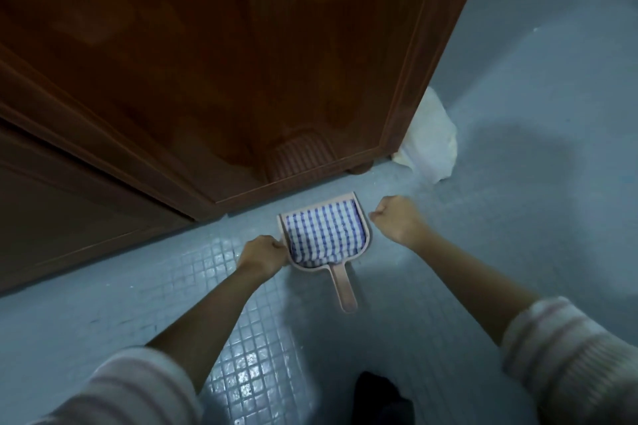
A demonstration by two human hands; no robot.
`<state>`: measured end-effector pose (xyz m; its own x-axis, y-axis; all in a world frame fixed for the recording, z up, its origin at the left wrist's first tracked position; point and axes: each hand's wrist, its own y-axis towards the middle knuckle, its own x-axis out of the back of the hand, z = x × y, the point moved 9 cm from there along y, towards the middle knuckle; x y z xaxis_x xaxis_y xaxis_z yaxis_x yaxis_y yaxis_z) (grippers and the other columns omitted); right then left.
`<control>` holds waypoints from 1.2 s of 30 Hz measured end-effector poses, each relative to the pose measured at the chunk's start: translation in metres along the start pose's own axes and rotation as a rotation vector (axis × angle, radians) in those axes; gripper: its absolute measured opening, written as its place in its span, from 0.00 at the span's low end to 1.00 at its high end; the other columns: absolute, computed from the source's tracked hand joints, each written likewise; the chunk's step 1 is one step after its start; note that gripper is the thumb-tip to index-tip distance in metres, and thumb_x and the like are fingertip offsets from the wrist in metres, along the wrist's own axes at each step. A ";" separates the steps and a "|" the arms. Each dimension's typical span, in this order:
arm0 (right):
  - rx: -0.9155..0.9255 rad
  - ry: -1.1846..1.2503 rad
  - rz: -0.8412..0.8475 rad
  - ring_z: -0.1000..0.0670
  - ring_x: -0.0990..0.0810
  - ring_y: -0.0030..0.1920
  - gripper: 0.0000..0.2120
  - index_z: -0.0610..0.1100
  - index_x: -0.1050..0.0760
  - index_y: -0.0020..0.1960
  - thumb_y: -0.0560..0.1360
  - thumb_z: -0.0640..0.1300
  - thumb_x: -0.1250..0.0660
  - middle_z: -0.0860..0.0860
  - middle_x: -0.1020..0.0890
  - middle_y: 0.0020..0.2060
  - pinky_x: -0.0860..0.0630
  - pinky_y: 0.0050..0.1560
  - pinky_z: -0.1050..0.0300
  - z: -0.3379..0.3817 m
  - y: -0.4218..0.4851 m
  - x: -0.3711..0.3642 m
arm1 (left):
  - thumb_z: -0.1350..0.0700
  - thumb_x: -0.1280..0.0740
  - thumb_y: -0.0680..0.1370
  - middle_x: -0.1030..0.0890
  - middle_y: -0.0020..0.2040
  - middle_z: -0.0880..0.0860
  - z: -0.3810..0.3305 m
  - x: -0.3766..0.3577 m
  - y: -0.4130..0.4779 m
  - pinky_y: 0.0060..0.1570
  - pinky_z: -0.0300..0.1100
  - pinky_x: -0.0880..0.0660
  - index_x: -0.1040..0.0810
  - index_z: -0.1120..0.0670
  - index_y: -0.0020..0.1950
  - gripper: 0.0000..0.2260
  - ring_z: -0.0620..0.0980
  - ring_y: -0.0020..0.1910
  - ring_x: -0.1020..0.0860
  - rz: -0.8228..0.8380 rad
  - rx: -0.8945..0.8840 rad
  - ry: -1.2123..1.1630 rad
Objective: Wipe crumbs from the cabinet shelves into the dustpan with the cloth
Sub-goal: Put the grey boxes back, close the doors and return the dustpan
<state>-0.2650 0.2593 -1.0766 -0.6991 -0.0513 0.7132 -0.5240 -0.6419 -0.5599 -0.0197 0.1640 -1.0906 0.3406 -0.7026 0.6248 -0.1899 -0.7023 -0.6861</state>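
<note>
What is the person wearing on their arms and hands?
Both arms wear fuzzy, pale sleeves with pink stripes: the left sleeve and the right sleeve, pushed up so the forearms are bare. The left hand and right hand have no gloves, and no rings or watch show.

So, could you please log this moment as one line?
checked cloth folded in pink dustpan | left hand at its left rim | right hand curled, empty, apart | cabinet door shut

We log a pink dustpan (342,287) on the floor (518,114), checked cloth (324,235) inside. Our left hand (264,254) touches its rim; our curled right hand (397,221) is just beside.
</note>
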 end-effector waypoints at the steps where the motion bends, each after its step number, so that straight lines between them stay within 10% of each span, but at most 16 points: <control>1: -0.010 0.008 0.014 0.41 0.22 0.56 0.14 0.35 0.22 0.52 0.76 0.46 0.37 0.39 0.19 0.52 0.27 0.54 0.55 -0.003 0.004 -0.008 | 0.56 0.38 0.75 0.17 0.46 0.60 0.003 -0.004 0.004 0.49 0.48 0.21 0.19 0.61 0.47 0.11 0.58 0.47 0.19 0.004 0.023 -0.003; 12: -0.109 0.090 0.156 0.38 0.19 0.52 0.16 0.33 0.25 0.58 0.77 0.43 0.39 0.37 0.20 0.54 0.21 0.51 0.49 -0.019 0.006 -0.058 | 0.56 0.27 0.72 0.18 0.45 0.63 0.008 -0.030 0.027 0.38 0.50 0.19 0.21 0.66 0.48 0.13 0.58 0.39 0.17 0.054 0.144 -0.091; 18: -0.142 0.189 0.194 0.52 0.25 0.19 0.12 0.40 0.29 0.34 0.77 0.38 0.38 0.44 0.23 0.27 0.25 0.24 0.61 -0.015 -0.034 -0.040 | 0.59 0.29 0.74 0.22 0.28 0.56 -0.008 0.000 -0.005 0.21 0.35 0.25 0.27 0.60 0.33 0.12 0.44 0.18 0.24 0.085 0.059 -0.127; 27: 0.125 0.122 0.171 0.52 0.24 0.22 0.08 0.36 0.23 0.51 0.77 0.38 0.40 0.47 0.24 0.28 0.25 0.27 0.60 0.113 -0.131 0.042 | 0.62 0.31 0.75 0.24 0.27 0.55 0.008 0.096 -0.097 0.21 0.33 0.29 0.26 0.61 0.34 0.10 0.42 0.18 0.27 0.032 -0.081 -0.368; 36: 0.388 0.159 0.058 0.50 0.24 0.23 0.13 0.43 0.33 0.35 0.78 0.41 0.37 0.46 0.23 0.28 0.26 0.25 0.60 0.238 -0.243 0.063 | 0.61 0.31 0.75 0.23 0.33 0.57 0.073 0.222 -0.209 0.22 0.33 0.28 0.32 0.59 0.41 0.10 0.47 0.26 0.26 -0.211 -0.180 -0.596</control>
<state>-0.0654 0.2297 -0.7954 -0.8047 0.0034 0.5937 -0.2806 -0.8834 -0.3752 0.1628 0.1636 -0.8357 0.8292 -0.4001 0.3902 -0.1969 -0.8626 -0.4660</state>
